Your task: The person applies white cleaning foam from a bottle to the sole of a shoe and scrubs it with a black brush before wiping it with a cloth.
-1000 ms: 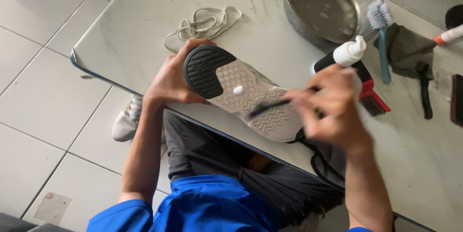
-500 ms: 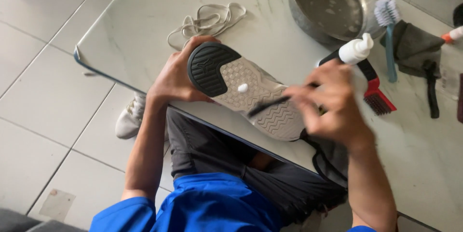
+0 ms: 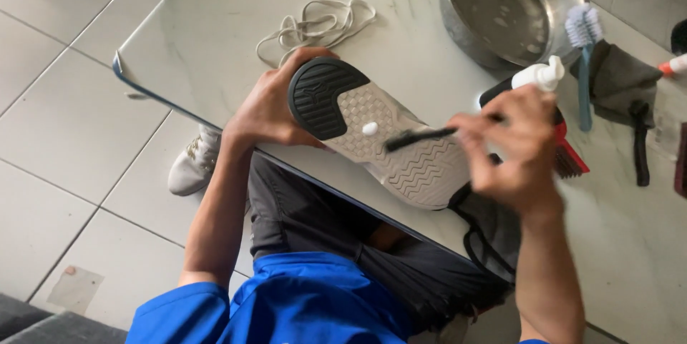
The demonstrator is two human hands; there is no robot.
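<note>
The left hand [image 3: 275, 104] grips the upturned shoe [image 3: 379, 136] at its heel, while the right hand [image 3: 519, 147], just beside the toe, pinches a brush [image 3: 418, 136] against the sole.

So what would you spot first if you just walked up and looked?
Probably the upturned shoe at the table's near edge, its grey and black sole facing up with a white dab of cleaner on it. The left hand grips its heel while the right hand holds a small dark brush over the sole. Behind sits a metal bowl, with loose laces to its left.
</note>
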